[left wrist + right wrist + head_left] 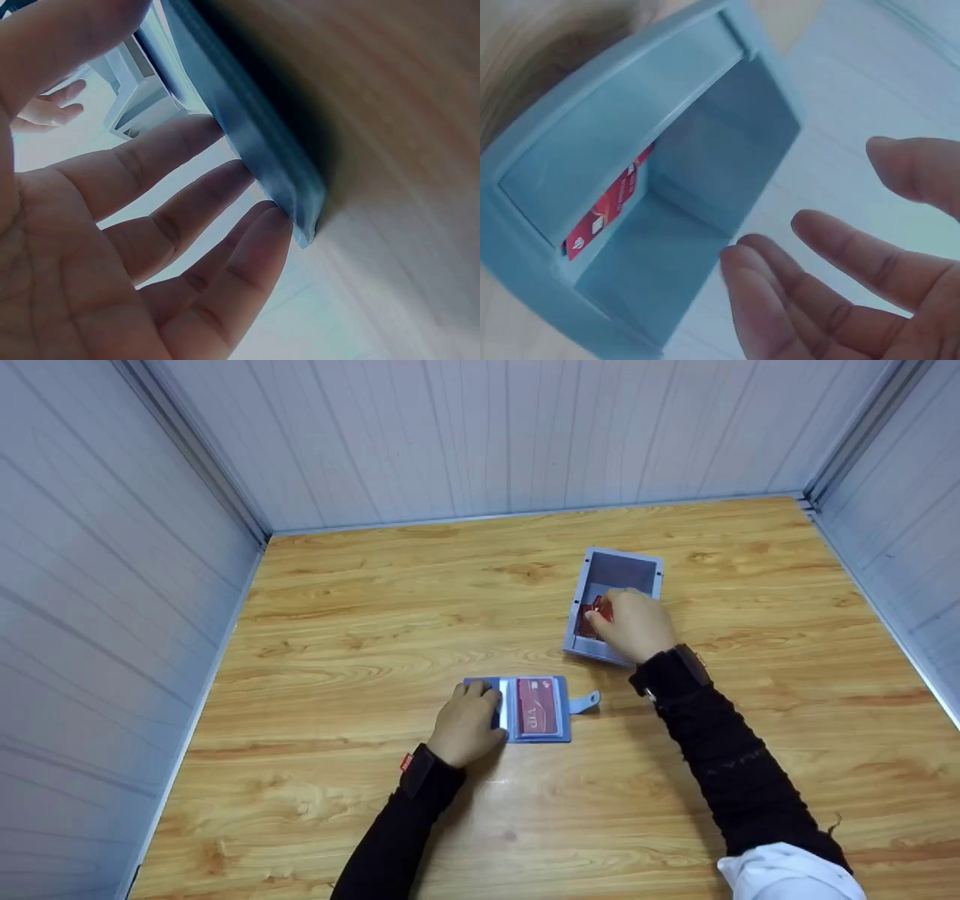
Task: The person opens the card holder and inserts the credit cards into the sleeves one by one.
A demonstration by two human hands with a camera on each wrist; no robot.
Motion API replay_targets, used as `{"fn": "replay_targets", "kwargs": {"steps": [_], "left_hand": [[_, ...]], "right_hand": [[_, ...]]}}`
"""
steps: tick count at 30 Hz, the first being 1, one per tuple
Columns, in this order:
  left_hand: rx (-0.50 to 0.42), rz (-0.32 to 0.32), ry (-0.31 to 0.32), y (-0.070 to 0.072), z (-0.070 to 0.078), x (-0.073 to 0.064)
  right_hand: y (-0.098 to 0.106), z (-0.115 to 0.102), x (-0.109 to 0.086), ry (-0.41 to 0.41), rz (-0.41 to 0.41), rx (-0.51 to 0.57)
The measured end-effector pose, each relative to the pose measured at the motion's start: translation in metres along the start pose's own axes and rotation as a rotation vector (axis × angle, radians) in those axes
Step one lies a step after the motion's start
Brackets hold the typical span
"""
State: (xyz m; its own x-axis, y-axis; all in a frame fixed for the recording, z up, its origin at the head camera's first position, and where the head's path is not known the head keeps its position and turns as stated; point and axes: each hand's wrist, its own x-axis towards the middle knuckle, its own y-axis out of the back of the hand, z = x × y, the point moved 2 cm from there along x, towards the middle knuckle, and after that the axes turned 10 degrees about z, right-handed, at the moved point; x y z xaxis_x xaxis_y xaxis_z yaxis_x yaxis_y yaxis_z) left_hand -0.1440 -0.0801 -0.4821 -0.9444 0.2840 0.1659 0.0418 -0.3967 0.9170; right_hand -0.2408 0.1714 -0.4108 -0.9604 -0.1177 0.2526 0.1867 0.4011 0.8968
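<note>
A blue card holder (564,712) lies spread on the table, with a red VIP card (536,706) in its clear right-hand sleeve. My left hand (466,725) rests over its left cover. In the left wrist view, nearly straight fingertips touch the edge of the card holder (262,142). My right hand (637,624) is over the near end of a grey-blue box (583,585). Its fingers are spread apart and empty in the right wrist view. Red cards (586,624) lie inside the box near the right thumb; one red card (604,214) shows beneath its near wall.
The card holder's snap strap (585,703) sticks out to the right, towards the box. Pale panel walls (465,442) enclose the wooden table (360,607) at the back and both sides.
</note>
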Motion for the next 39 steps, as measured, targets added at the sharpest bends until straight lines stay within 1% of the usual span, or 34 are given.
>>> {"fn": "replay_targets", "kwargs": {"steps": [7,14,17,20,25,29,32,36,39], "left_hand": [[0.026,-0.012,-0.01,0.001,-0.002,-0.002],[0.025,0.007,-0.032,0.001,-0.003,-0.002],[0.025,0.016,-0.044,0.001,-0.004,-0.002],[0.021,0.01,-0.046,0.001,-0.005,-0.002],[0.013,-0.008,-0.04,0.0,-0.006,-0.002],[0.013,-0.016,-0.04,0.0,-0.006,-0.002],[0.012,-0.015,-0.039,-0.001,-0.005,-0.001],[0.01,-0.017,-0.041,0.0,-0.002,0.0],[0.01,-0.009,-0.053,0.001,-0.001,0.0]], "right_hand": [[-0.013,0.005,0.02,-0.039,-0.081,-0.056],[-0.031,0.009,0.035,-0.083,-0.115,-0.074],[-0.037,0.012,0.038,-0.106,-0.138,-0.087],[-0.043,0.015,0.04,-0.122,-0.163,-0.111],[-0.053,0.02,0.042,-0.124,-0.202,-0.145],[-0.058,0.022,0.041,-0.127,-0.198,-0.151],[-0.06,0.021,0.041,-0.123,-0.18,-0.182],[-0.061,0.022,0.043,-0.15,-0.181,-0.219],[-0.061,0.023,0.044,-0.172,-0.187,-0.22]]}}
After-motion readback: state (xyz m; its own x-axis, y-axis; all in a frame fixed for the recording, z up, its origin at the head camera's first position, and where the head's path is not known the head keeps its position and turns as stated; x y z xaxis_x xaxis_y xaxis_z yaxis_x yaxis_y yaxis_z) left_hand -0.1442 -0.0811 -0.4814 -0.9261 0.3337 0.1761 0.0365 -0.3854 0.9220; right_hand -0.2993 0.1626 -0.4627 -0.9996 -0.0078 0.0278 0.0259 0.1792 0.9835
